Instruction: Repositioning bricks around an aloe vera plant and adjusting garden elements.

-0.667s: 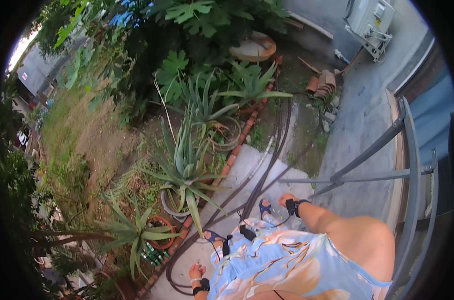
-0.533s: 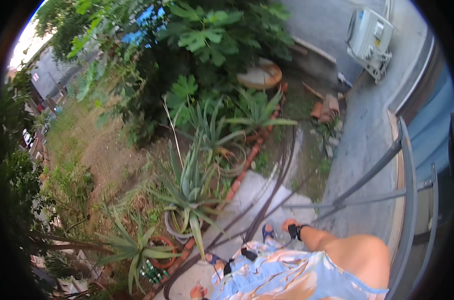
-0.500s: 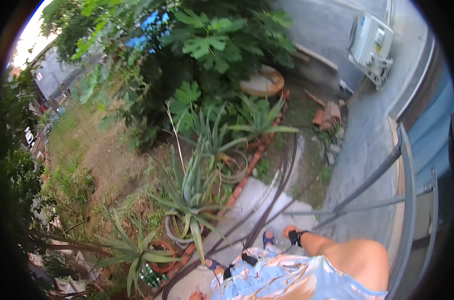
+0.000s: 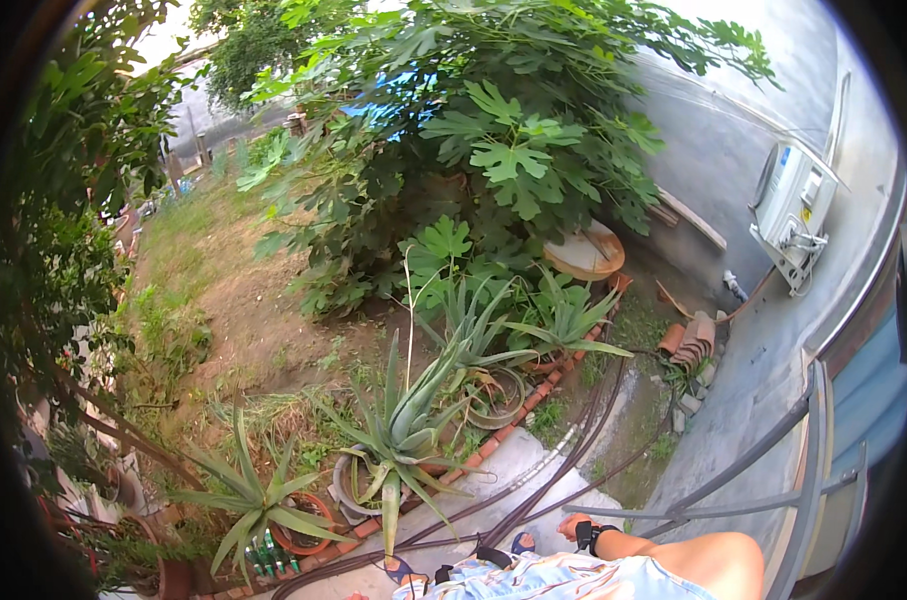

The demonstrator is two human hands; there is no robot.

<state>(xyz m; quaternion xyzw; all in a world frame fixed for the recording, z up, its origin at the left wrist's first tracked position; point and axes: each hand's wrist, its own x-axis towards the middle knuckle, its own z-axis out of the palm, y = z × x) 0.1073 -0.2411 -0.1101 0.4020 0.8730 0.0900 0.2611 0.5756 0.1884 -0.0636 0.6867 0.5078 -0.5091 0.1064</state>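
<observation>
My right hand [image 4: 574, 526], with a black band [image 4: 592, 537] at its wrist, hangs low beside my patterned shirt [image 4: 574, 580]. It is nearest to the end of a grey metal bar [image 4: 634, 514]; I cannot tell whether they touch. Its fingers are too small to make out. Only a sliver of my left hand [image 4: 357, 597] shows at the lower edge, fingers hidden. Ahead of it stands a large potted aloe [image 4: 409, 425], and a smaller aloe [image 4: 259, 503] grows in a terracotta pot [image 4: 319, 520]. My sandalled feet [image 4: 401, 570] are on the paving.
Dark hoses [image 4: 534, 508] run along a brick edging [image 4: 504, 447]. A leafy fig tree [image 4: 504, 150] spreads over a round basin [image 4: 586, 252]. Stacked roof tiles [image 4: 699, 338] lie by the grey wall [image 4: 734, 400], below an outdoor air-conditioner unit [image 4: 796, 205]. A metal frame [image 4: 812, 450] stands at right.
My view has tilted up, so the garden sits lower and farther right in the picture. My left hand has nearly left the lower edge; my right hand also appears lower.
</observation>
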